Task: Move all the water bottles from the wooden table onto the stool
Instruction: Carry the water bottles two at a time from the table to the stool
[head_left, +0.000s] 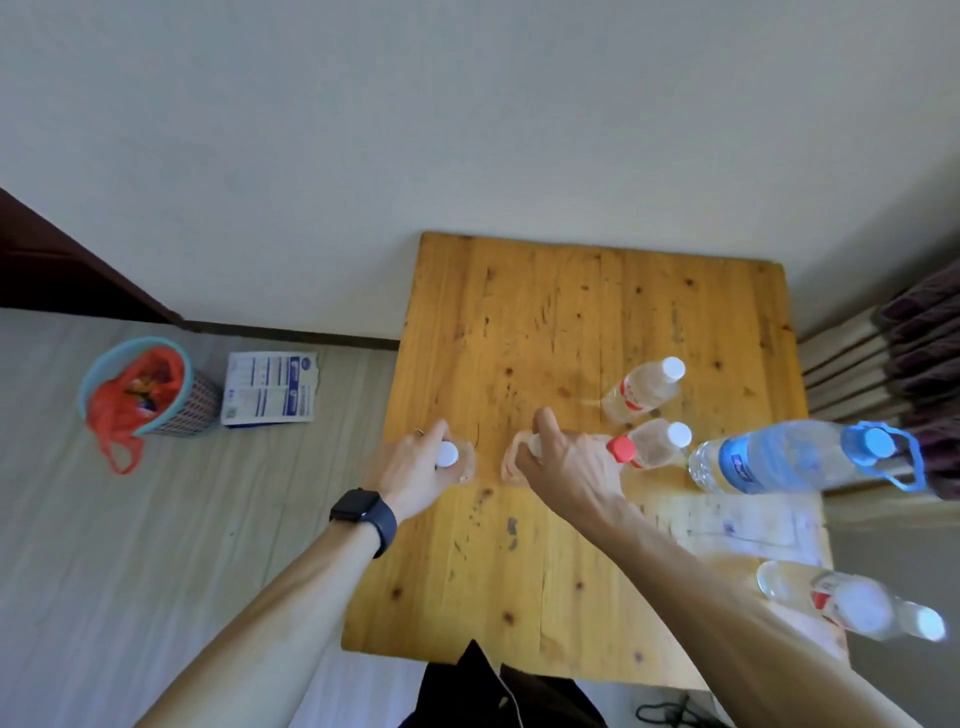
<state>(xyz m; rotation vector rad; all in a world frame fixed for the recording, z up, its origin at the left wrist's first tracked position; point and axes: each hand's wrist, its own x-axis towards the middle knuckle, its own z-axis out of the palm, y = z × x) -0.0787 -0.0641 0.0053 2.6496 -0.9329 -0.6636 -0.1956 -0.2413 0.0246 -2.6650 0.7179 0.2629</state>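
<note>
At the yellow wooden table's (571, 312) middle, our left hand (410, 467) grasped a clear white-capped plastic bottle (447, 455), and our right hand (566, 462) clutched the top of a second clear plastic bottle (511, 458).

The table (571, 322) is recorded as knotty wood, smooth, with a dull varnish sheen and dark scuffs. The water bottles (644, 389) are noted as clear, glossy plastic with smooth plastic caps. On the large bottle (779, 457) at the right edge, cap and handle are blue plastic. A matt paper sheet (743, 525) is seen along that edge. The floor (156, 545) is found matt and wood-grained.
</note>
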